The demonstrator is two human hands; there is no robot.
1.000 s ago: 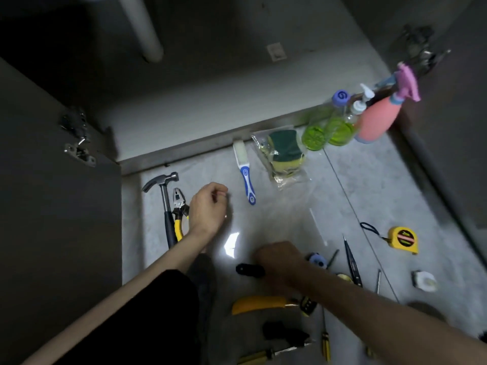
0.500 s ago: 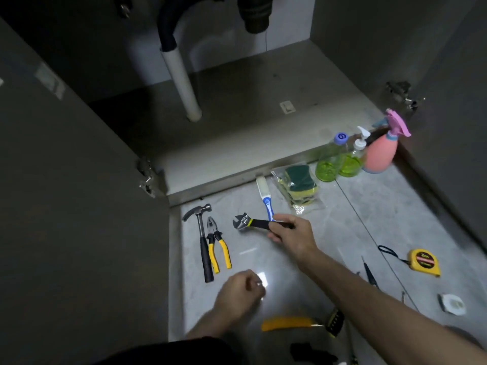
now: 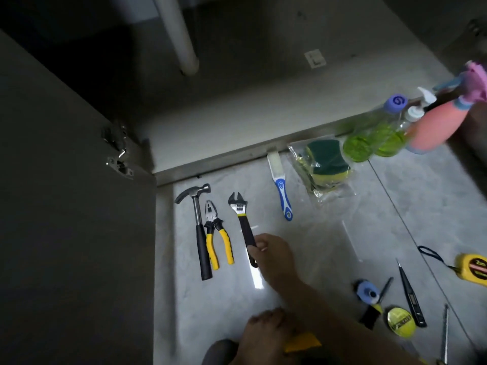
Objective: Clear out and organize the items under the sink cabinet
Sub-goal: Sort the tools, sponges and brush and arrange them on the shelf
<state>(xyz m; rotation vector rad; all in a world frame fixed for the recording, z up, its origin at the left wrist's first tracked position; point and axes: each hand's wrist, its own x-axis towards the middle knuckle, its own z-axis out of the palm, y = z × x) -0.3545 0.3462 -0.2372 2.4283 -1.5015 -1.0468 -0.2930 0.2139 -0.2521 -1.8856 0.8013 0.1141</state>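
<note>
An adjustable wrench (image 3: 239,208) with a black handle lies on the marble floor, jaws pointing toward the cabinet. My right hand (image 3: 275,256) is closed around the end of its handle. Left of it, a hammer (image 3: 197,206) and yellow-handled pliers (image 3: 212,219) lie side by side in a row. My left hand (image 3: 263,335) is curled near the bottom edge, beside a yellow object (image 3: 303,343) that is partly hidden. The under-sink cabinet floor (image 3: 263,83) looks bare apart from a white pipe (image 3: 179,35).
A blue-handled brush (image 3: 282,192), a bag of sponges (image 3: 326,164), two green bottles (image 3: 369,142) and a pink spray bottle (image 3: 434,127) line the cabinet front. A tape measure (image 3: 471,270), a tester pen (image 3: 411,296) and small items lie at right. The open cabinet door (image 3: 66,206) stands left.
My right hand picked up the wrench from the lower pile, carried it forward, and has laid it down right of the pliers. My left hand drew back toward me.
</note>
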